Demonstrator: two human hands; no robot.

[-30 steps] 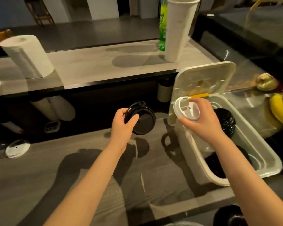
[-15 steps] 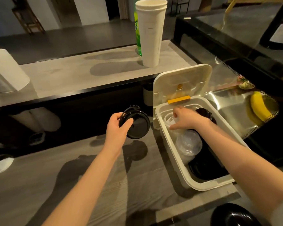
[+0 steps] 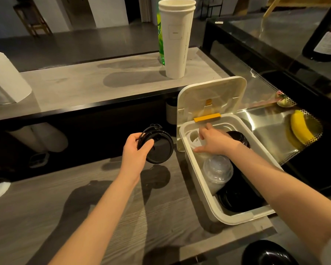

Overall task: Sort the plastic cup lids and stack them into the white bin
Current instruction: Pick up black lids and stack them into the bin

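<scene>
Reaching the right hand (image 3: pixel 213 141) into the white bin (image 3: pixel 197 180), fingers spread loosely over white lids (image 3: pixel 194 138), grip unclear; pinching black lids (image 3: pixel 158 145) in the left hand (image 3: pixel 136 152), likely queued next.

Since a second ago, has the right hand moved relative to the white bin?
Yes. The right hand has gone from above the white bin's near rim down inside it, toward the far end by the yellow latch.
</scene>
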